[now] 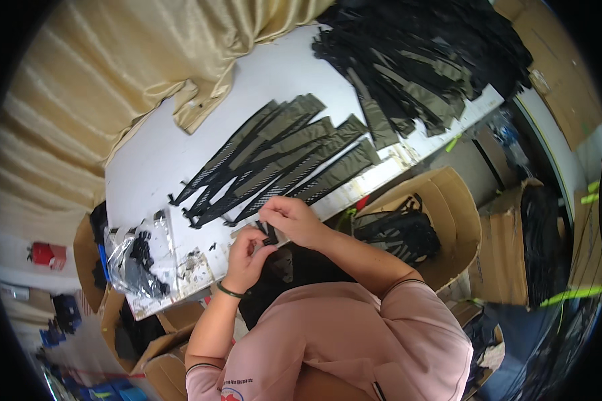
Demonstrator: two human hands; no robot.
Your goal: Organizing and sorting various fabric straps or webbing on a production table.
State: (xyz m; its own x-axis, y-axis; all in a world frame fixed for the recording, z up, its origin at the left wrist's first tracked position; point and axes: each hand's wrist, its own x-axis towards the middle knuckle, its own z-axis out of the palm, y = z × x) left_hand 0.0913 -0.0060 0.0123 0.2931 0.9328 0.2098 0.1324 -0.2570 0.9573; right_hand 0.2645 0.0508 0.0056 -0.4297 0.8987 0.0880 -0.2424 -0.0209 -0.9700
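Close together at the table's near edge, both my hands work on a short black strap piece (269, 234). My left hand (246, 257), with a dark bangle on its wrist, pinches its lower end. The fingers of my right hand (293, 219) are curled closed at its upper end; exactly what lies in their tips is hidden. Just beyond lies a spread row of olive and black fabric straps (301, 144), narrowing to black webbing ends toward the left. Dark cloth (294, 267) covers my lap below the hands.
A clear plastic bag of small black parts (140, 257) sits on the white table (147, 150) at left. Far right, more straps (415, 73) form a heap. Cardboard boxes (458, 220) stand against the table's near side. A gold curtain (114, 60) hangs along the far left.
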